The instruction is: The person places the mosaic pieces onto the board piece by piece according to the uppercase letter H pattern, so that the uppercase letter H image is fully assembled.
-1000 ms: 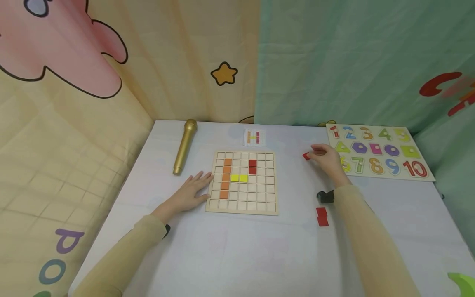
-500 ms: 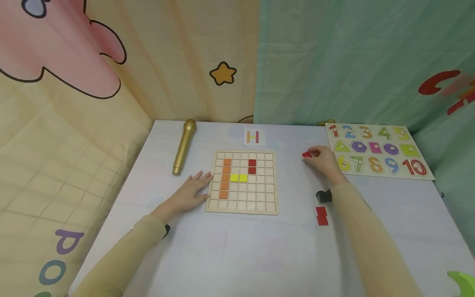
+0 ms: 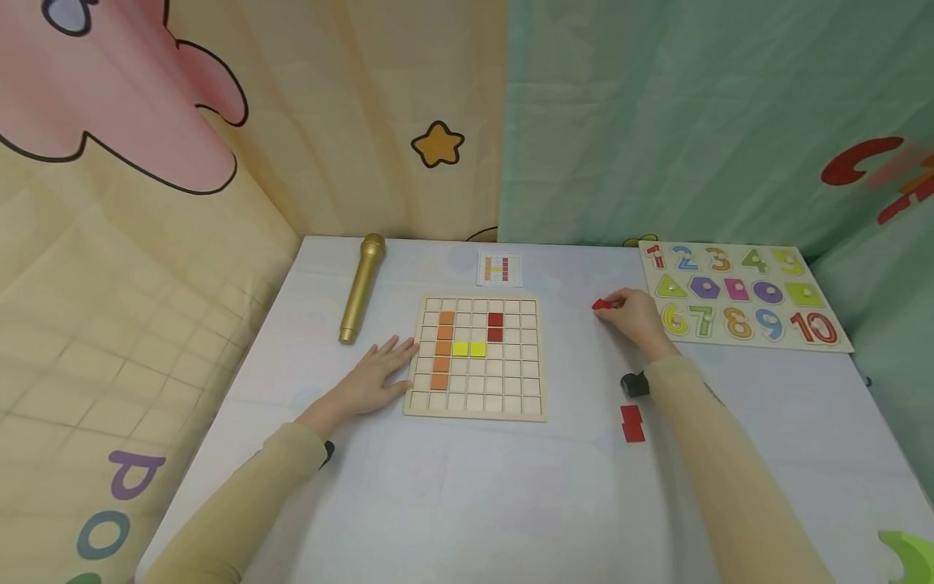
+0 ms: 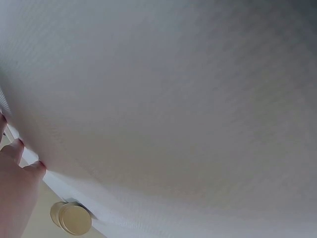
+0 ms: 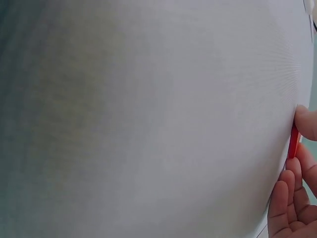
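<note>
Between thumb and fingers, my right hand (image 3: 635, 318) pinches a red square tile (image 3: 601, 305) low over the table, right of a wooden grid board (image 3: 511, 386). The right wrist view shows this tile (image 5: 293, 141) edge-on between the fingertips. My left hand (image 3: 368, 380) lies spread on the table, fingertips at the board's left edge. A column of orange tiles (image 3: 442, 349), two yellow tiles (image 3: 469, 349) in a row and two red tiles (image 3: 495, 319) fill cells of the board. Two more red tiles (image 3: 632, 425) lie partly overlapping, below the right wrist.
Behind the board lies a small pattern card (image 3: 499, 281). A gold microphone (image 3: 359, 294) rests at the back left, and a number-and-shape puzzle board (image 3: 737, 311) at the back right. At the right front, a green curved piece (image 3: 910, 555) shows. Printed curtains stand behind the table.
My right hand has shifted a little to the left, and the tile in its fingers has turned. The left hand stays at the board's edge.
</note>
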A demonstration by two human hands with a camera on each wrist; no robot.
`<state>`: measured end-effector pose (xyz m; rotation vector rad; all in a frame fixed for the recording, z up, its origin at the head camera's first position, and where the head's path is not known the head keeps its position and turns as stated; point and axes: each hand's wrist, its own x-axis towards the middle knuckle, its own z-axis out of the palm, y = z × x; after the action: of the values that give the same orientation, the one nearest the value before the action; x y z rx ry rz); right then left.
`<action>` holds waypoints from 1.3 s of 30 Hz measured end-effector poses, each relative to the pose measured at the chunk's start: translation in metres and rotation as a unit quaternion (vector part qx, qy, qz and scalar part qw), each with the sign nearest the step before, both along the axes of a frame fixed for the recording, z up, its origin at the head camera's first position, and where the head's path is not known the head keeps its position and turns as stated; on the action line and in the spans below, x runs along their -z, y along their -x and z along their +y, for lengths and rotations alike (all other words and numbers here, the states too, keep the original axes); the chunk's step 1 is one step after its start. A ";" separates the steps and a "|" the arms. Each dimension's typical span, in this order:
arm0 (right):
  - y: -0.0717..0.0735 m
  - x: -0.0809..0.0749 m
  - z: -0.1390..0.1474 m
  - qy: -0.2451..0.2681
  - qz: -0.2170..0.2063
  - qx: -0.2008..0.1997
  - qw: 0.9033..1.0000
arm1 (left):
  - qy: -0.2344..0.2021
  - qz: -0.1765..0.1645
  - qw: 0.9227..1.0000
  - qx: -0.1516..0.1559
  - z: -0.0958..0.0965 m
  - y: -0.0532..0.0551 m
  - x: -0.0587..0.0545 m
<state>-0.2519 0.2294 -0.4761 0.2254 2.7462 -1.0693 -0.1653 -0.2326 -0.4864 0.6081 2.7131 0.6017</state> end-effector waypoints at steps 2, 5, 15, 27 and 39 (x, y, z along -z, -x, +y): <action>-0.001 -0.001 0.000 -0.004 -0.006 -0.007 1.000 | 0.001 0.000 1.000 0.000 0.000 0.000 0.001; -0.003 -0.002 -0.002 -0.009 -0.010 -0.018 1.000 | 0.003 -0.003 1.000 0.000 0.000 0.000 0.003; -0.017 -0.017 -0.057 0.057 0.041 -0.054 0.996 | -0.006 0.000 1.000 0.000 -0.002 0.001 0.000; -0.041 -0.010 -0.128 0.117 0.033 -0.125 0.985 | 0.000 -0.002 1.000 -0.003 -0.001 0.001 0.001; -0.048 -0.003 -0.149 0.094 0.033 -0.177 0.979 | -0.003 0.002 1.000 0.006 -0.001 0.003 0.003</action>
<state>-0.2043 0.0804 -0.4727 -0.3201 2.5791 -1.2349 -0.1679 -0.2338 -0.4896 0.6259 2.7105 0.6060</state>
